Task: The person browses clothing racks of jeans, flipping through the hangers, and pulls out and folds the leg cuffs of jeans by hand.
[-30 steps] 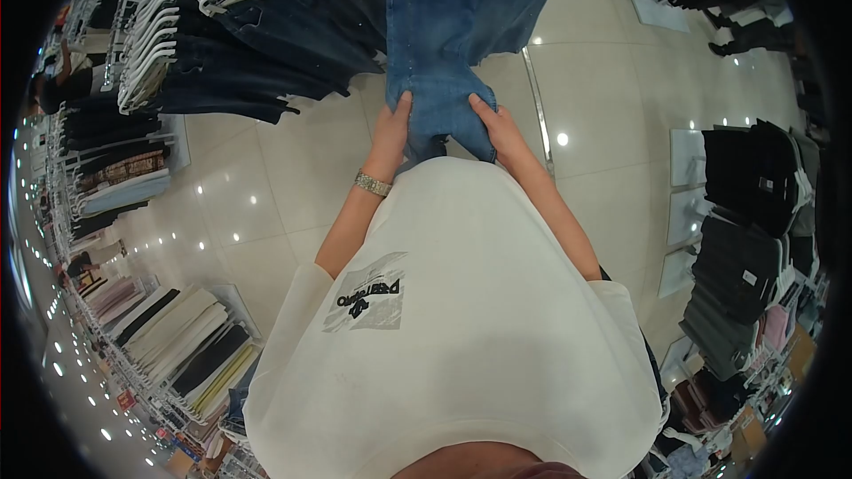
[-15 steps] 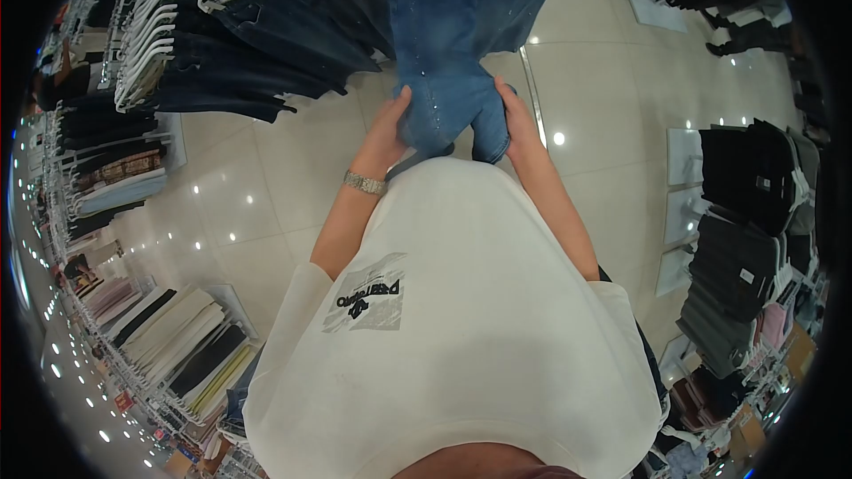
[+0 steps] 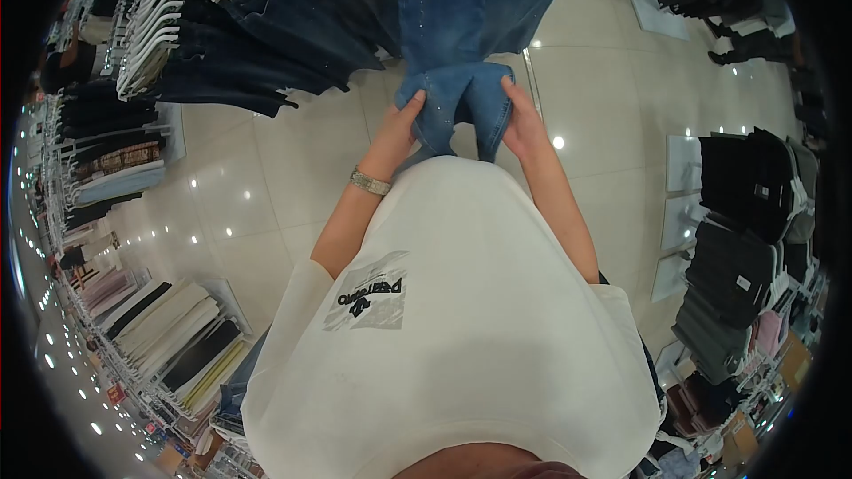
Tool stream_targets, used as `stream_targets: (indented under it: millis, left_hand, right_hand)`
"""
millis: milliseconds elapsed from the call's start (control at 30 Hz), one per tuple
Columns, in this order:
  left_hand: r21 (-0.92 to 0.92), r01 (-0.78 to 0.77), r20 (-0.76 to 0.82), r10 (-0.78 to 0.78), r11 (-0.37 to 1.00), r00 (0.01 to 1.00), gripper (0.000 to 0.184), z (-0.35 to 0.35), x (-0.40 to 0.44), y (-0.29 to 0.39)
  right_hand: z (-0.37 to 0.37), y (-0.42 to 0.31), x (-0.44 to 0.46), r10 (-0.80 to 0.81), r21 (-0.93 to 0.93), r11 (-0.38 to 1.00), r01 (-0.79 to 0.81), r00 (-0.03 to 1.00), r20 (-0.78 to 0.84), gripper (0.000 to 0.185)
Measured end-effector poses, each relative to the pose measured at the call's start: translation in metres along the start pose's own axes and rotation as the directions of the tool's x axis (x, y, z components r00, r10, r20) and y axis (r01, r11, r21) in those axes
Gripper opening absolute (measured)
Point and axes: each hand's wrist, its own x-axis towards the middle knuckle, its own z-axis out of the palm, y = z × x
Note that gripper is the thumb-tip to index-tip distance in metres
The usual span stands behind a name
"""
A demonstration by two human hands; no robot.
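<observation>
A pair of blue jeans (image 3: 444,27) hangs down from the top of the view, its legs reaching toward my body. My left hand (image 3: 401,133), with a metal watch (image 3: 369,182) on the wrist, grips the left edge of one leg, thumb on top. Opposite it, my right hand (image 3: 525,124) holds the outer edge of the other leg, fingers partly hidden behind the denim. Between the hands the legs are bent and bunched, with a gap between them. The leg ends are partly hidden by my white shirt (image 3: 497,302).
Dark jeans on white hangers (image 3: 153,35) hang at the upper left. Racks of folded or hung trousers (image 3: 169,328) line the left. On the right stand dark garments (image 3: 745,182) beside white shelf panels (image 3: 683,217). Beneath is a glossy tiled floor (image 3: 603,115).
The lower legs of the jeans are now lifted and folded more, with a wider gap between them. Both hands have shifted slightly, and still hold the denim.
</observation>
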Motion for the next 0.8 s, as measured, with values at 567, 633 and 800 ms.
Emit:
stream_targets:
  millis: [567,633,800]
  left_hand:
    - [-0.067,-0.130,-0.220,0.112,0.989,0.969,0.049,-0.007,0.011,0.000]
    - [-0.047,-0.142,-0.224,0.128,0.989,0.966,0.048,-0.008,0.014,0.000]
    - [-0.048,-0.141,-0.214,0.127,0.989,0.968,0.047,-0.008,0.018,-0.002]
  right_hand:
    - [-0.009,0.018,-0.005,-0.100,-0.284,0.958,0.048,0.980,-0.172,0.038]
    - [-0.008,0.018,-0.006,-0.105,-0.247,0.967,0.053,0.973,-0.204,0.037]
    - [-0.006,0.014,-0.006,-0.082,-0.194,0.980,0.037,0.970,-0.228,0.036]
